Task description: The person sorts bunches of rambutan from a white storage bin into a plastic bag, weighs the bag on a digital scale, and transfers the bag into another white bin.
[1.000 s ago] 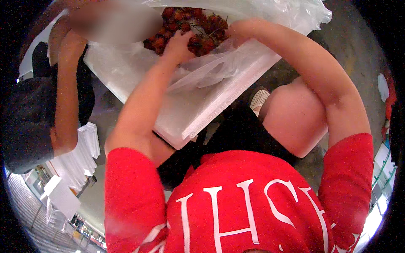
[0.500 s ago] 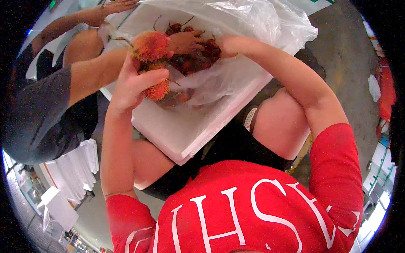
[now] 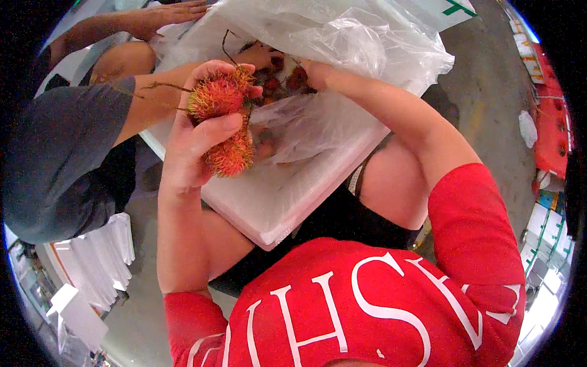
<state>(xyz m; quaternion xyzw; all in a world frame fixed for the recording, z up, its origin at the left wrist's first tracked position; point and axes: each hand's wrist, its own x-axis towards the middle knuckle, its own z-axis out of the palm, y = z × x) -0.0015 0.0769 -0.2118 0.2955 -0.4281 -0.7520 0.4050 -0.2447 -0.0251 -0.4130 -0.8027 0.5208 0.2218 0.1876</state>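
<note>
Rambutans (image 3: 298, 78) lie in the plastic-lined white box (image 3: 264, 208).

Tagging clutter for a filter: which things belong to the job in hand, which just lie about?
In use:
- rambutans in the left hand
- more fruit by the right hand
- white box
- clear plastic sheeting

Apparently lying about:
- white stack, left
- white scrap on floor
- red crate-like object, right

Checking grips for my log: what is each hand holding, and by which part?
The left hand grips rambutans around their hairy bodies; whether the right hand, partly hidden, holds anything cannot be told.
</note>
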